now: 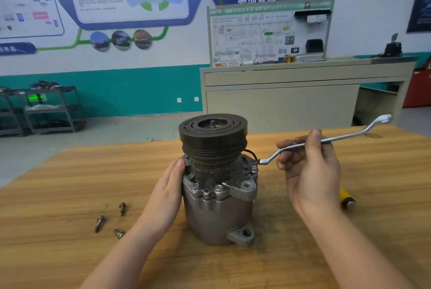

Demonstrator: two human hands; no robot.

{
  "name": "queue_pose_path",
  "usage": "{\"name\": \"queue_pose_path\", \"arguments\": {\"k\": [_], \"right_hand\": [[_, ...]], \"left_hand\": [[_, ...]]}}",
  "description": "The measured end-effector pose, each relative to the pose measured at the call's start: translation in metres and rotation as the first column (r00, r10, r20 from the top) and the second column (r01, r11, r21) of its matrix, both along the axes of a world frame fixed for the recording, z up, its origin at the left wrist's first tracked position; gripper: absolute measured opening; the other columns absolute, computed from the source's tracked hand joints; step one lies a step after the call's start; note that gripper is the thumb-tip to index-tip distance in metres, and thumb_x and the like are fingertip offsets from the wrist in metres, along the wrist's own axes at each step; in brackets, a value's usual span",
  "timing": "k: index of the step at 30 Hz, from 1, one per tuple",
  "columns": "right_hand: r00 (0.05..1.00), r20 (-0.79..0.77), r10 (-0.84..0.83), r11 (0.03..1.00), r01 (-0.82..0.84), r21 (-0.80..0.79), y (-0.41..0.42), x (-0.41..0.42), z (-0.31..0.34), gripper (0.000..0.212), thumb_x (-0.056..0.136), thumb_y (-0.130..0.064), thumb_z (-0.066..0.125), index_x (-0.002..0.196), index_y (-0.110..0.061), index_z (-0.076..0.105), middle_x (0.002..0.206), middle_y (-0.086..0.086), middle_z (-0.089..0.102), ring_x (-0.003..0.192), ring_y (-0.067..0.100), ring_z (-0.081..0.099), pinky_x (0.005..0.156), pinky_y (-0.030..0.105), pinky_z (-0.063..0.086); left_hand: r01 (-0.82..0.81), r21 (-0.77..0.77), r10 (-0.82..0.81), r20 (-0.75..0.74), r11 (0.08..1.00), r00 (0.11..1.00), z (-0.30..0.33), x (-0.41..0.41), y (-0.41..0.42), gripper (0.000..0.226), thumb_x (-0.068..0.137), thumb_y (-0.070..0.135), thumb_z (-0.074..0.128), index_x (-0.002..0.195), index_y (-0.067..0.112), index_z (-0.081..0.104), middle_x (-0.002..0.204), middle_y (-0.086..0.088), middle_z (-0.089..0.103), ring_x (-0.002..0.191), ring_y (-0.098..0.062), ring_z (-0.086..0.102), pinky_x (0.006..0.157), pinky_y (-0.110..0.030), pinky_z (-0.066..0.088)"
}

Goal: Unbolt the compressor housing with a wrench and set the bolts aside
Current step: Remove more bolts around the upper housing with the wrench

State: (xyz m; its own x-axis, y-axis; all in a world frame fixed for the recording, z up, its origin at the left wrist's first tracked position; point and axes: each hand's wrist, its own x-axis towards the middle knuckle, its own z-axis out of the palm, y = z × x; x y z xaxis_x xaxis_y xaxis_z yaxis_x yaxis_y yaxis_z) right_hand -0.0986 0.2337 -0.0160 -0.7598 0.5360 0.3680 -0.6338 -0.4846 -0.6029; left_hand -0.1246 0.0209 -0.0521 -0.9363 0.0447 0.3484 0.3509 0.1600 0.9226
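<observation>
Three loose steel bolts [109, 221] are lying left of the heavy grey cast-metal compressor housing [218, 214], mid-table. The left hand [169, 186] is pressing flat against it; the right hand [310, 167] is gripping the stiff offset steel wrench [326, 140] mid-shank, likely seated on a right-side bolt.

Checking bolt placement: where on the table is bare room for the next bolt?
Bare wood lies left of the three loose steel bolts and along the wooden table behind them. Crowded: around the grey compressor, left hand, right hand holding the wrench.
</observation>
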Motion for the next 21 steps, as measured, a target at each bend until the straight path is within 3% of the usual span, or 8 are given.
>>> {"name": "queue_pose_path", "arguments": {"k": [4, 7, 10, 13, 15, 17, 19, 21], "right_hand": [[0.988, -0.099, -0.121, 0.975, 0.137, 0.174, -0.012, 0.008, -0.003, 0.025, 0.094, -0.037, 0.045, 0.08, -0.017, 0.05, 0.067, 0.008, 0.07, 0.043, 0.015, 0.058, 0.043, 0.022, 0.046], [0.944, -0.251, -0.213, 0.902, 0.289, 0.321, -0.016, 0.014, -0.009, 0.02, 0.099, -0.037, 0.047, 0.081, -0.034, 0.056, 0.073, 0.006, 0.07, 0.047, 0.016, 0.06, 0.046, 0.023, 0.048], [0.844, -0.485, -0.229, 0.719, 0.483, 0.5, -0.016, 0.018, -0.014, 0.018, 0.1, -0.039, 0.045, 0.087, -0.037, 0.058, 0.072, 0.003, 0.064, 0.054, 0.012, 0.06, 0.052, 0.025, 0.048], [0.697, -0.693, -0.185, 0.426, 0.692, 0.583, -0.019, 0.018, -0.018, 0.028, 0.102, -0.031, 0.046, 0.086, -0.012, 0.057, 0.073, 0.013, 0.065, 0.065, 0.013, 0.058, 0.058, 0.025, 0.049], [0.632, -0.755, -0.174, 0.321, 0.762, 0.563, -0.021, 0.019, -0.02, 0.038, 0.102, -0.027, 0.047, 0.08, 0.0, 0.063, 0.072, 0.017, 0.065, 0.068, 0.017, 0.058, 0.06, 0.027, 0.049], [0.665, -0.722, -0.189, 0.377, 0.728, 0.572, -0.023, 0.02, -0.022, 0.036, 0.102, -0.03, 0.043, 0.083, -0.006, 0.06, 0.073, 0.013, 0.063, 0.069, 0.015, 0.058, 0.059, 0.028, 0.047], [0.769, -0.609, -0.197, 0.607, 0.583, 0.54, -0.028, 0.021, -0.022, 0.026, 0.103, -0.032, 0.038, 0.087, -0.017, 0.051, 0.075, 0.007, 0.06, 0.062, 0.009, 0.053, 0.056, 0.023, 0.042], [0.859, -0.456, -0.232, 0.83, 0.419, 0.368, -0.032, 0.018, -0.02, 0.017, 0.103, -0.023, 0.034, 0.089, -0.02, 0.044, 0.07, 0.005, 0.059, 0.048, 0.012, 0.043, 0.047, 0.023, 0.035]], "left_hand": [[0.009, -0.009, -0.009, 0.003, 1.0, 1.0, 0.0, 0.001, -0.001, 0.053, 0.087, 0.06, 0.03, 0.127, 0.038, 0.057, 0.128, 0.018, 0.062, 0.126, -0.001, 0.05, 0.115, -0.042, 0.034], [0.009, -0.008, -0.009, 0.005, 1.0, 1.0, 0.001, 0.003, -0.001, 0.051, 0.084, 0.062, 0.03, 0.121, 0.041, 0.059, 0.125, 0.021, 0.063, 0.123, 0.002, 0.051, 0.115, -0.04, 0.034], [-0.004, -0.009, 0.004, 0.008, 1.0, 1.0, 0.001, 0.002, 0.0, 0.037, 0.095, 0.052, 0.029, 0.114, 0.045, 0.059, 0.121, 0.025, 0.062, 0.121, 0.005, 0.051, 0.115, -0.04, 0.034], [-0.001, -0.017, 0.002, 0.011, 1.0, 1.0, 0.002, 0.002, 0.0, 0.038, 0.094, 0.054, 0.029, 0.117, 0.046, 0.058, 0.124, 0.023, 0.061, 0.124, 0.002, 0.051, 0.115, -0.041, 0.034], [-0.001, -0.02, 0.001, 0.011, 1.0, 1.0, 0.001, 0.002, -0.001, 0.04, 0.095, 0.054, 0.028, 0.12, 0.043, 0.057, 0.127, 0.019, 0.061, 0.125, -0.003, 0.051, 0.114, -0.043, 0.035], [-0.001, -0.013, 0.001, 0.013, 1.0, 1.0, 0.001, 0.001, -0.001, 0.035, 0.1, 0.047, 0.028, 0.117, 0.044, 0.058, 0.126, 0.02, 0.061, 0.125, -0.003, 0.051, 0.114, -0.043, 0.035], [0.003, -0.014, -0.003, 0.011, 1.0, 1.0, 0.0, 0.001, -0.001, 0.034, 0.101, 0.045, 0.028, 0.114, 0.045, 0.059, 0.124, 0.021, 0.062, 0.124, -0.002, 0.052, 0.114, -0.043, 0.035], [0.014, -0.017, -0.014, 0.011, 1.0, 1.0, 0.0, 0.001, -0.001, 0.036, 0.097, 0.051, 0.028, 0.115, 0.046, 0.059, 0.123, 0.023, 0.062, 0.123, 0.0, 0.052, 0.114, -0.042, 0.035]]}}
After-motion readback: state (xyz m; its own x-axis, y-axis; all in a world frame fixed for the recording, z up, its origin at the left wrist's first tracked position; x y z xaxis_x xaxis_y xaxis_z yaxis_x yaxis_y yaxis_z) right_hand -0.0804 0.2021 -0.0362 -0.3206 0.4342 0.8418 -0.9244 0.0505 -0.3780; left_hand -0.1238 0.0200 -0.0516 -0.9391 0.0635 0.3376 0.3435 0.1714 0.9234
